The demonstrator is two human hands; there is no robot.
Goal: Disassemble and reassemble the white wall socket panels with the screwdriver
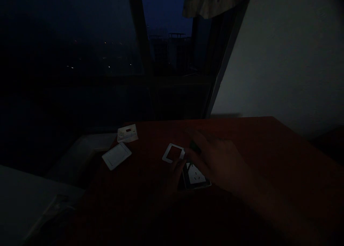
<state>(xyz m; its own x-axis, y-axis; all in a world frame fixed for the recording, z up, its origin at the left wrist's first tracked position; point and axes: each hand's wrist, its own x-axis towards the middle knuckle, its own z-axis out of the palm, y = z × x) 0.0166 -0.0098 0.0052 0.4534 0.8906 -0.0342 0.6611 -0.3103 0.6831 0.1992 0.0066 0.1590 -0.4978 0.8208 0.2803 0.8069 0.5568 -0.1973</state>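
The scene is very dark. A white socket insert in a dark plate lies on the red table. My left hand grips its left edge with curled fingers. My right hand reaches over the socket from the right. Its fingertips are at the right corner of a square white frame that lies just beyond the socket. Darkness and blur hide whether those fingers pinch the frame.
Two white switch plates sit at the table's far left edge, one flat and one with a small red mark. A pale surface lies low on the left. A dark window and a light wall stand behind.
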